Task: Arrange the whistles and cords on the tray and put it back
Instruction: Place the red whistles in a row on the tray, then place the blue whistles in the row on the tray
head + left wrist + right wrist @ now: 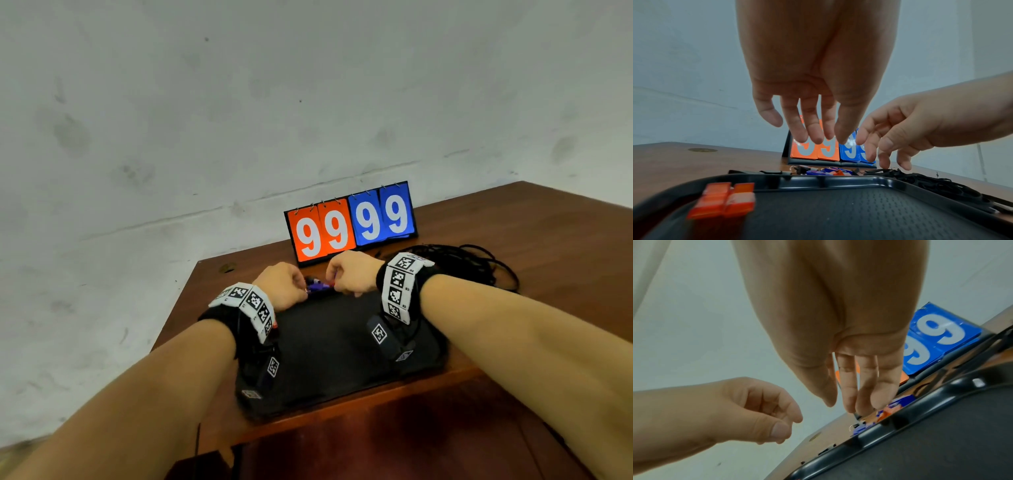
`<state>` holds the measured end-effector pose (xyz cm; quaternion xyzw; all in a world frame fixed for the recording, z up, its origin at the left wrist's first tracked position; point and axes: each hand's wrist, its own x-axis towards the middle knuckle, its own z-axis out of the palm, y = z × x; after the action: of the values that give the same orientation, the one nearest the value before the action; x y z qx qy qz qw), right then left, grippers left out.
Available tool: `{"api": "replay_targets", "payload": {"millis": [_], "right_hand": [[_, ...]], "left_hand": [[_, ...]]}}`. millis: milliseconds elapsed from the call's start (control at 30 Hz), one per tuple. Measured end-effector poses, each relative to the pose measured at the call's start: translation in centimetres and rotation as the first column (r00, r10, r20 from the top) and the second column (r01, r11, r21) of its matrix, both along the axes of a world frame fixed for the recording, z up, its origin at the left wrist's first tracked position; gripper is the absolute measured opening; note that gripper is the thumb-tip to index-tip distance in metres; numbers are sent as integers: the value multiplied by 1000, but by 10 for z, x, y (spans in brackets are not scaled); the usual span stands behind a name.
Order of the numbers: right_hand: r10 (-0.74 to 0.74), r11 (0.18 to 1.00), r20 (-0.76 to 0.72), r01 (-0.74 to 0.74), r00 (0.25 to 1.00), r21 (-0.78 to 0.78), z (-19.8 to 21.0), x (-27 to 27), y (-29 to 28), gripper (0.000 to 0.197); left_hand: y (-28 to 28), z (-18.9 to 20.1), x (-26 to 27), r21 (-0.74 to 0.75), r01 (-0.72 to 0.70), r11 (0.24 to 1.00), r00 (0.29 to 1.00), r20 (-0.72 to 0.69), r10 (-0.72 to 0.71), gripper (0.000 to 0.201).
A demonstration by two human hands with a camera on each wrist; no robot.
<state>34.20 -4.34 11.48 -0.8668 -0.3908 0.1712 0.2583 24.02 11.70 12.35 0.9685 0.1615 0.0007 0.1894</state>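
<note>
A black tray (pixel 325 346) lies on the wooden table in front of me. Just past its far rim sits a small pile of blue and orange whistles (pixel 318 285). My left hand (pixel 289 286) hovers left of the pile, its fingers loosely hanging and holding nothing (pixel 813 134). My right hand (pixel 346 274) reaches down from the right with straight fingers (pixel 865 400), the tips at the whistles (pixel 890 408). Two orange whistles (pixel 723 199) lie side by side in the tray's left part (pixel 838 219). A tangle of black cords (pixel 462 263) lies on the table right of the tray.
A flip scoreboard (pixel 349 222) showing 99 in orange and 99 in blue stands right behind the whistles, against the grey wall. The table's left edge (pixel 178 308) runs close to the tray. A round brass fitting (pixel 226 267) sits near the table's far left corner.
</note>
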Motion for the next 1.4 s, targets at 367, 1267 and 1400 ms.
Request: {"api": "replay_targets", "payload": {"millis": [367,1267,1400], "right_hand": [[-107,993,-10,108,994,45,-14,46,-39,26],[-59,996,-54,63,997,61,-31,71,-16,23],[-69,996,-59,73,996,57,-32,74,-15,23]], "left_hand": [[-33,-20,65,65,62,996,998,-30,-61,18],[-27,-49,123,142,141,980,955,-280,-97,34],[-23,-50,120,137,128,982,968,-231,-94,34]]}}
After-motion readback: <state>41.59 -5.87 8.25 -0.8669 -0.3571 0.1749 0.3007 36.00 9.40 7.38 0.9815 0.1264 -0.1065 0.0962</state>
